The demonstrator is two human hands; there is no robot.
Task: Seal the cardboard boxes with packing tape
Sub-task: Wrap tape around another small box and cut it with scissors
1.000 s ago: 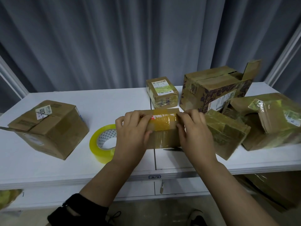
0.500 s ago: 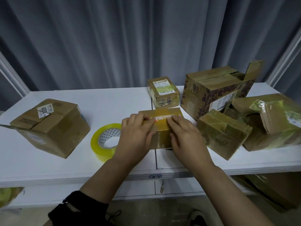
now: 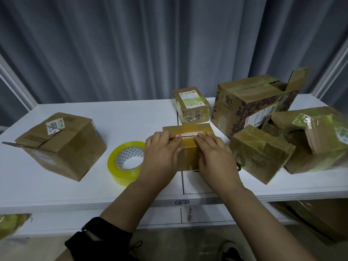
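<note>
At the centre of the frame, close to the bench's (image 3: 122, 117) front edge, the small box (image 3: 188, 132) sits under both of my hands. The left hand (image 3: 162, 153) and right hand (image 3: 214, 157) are each spread over the near top edge. The fingers lie fairly straight across the lid and press down, and the thumbs rest against the front face. Neither hand is closed around anything. A yellowish tape strip (image 3: 189, 147) runs between them, over the lid and down the front.

My main worry is the lid seam (image 3: 188, 136). It shows as a thin jagged line between my fingertips, so I judge the flaps may not be fully bridged. If I lift off too early they could spring up and peel the tape. Uneven pressure could trap wrinkles or bubbles. The box also looks light, and a hard forward push might slide it into the labelled box (image 3: 191, 105) just behind it.

The tape roll (image 3: 126, 162) lies just beside my left hand. I cannot tell whether the strip is still joined to it, because the hand hides that side. If it is, moving the box would drag the roll or pull the tape askew.

In the right of the frame, a taped box (image 3: 261, 153) crowds my right hand, so a wide smoothing stroke could knock it. The tall patterned box (image 3: 250, 102) in the upper right still has a flap standing up.
</note>
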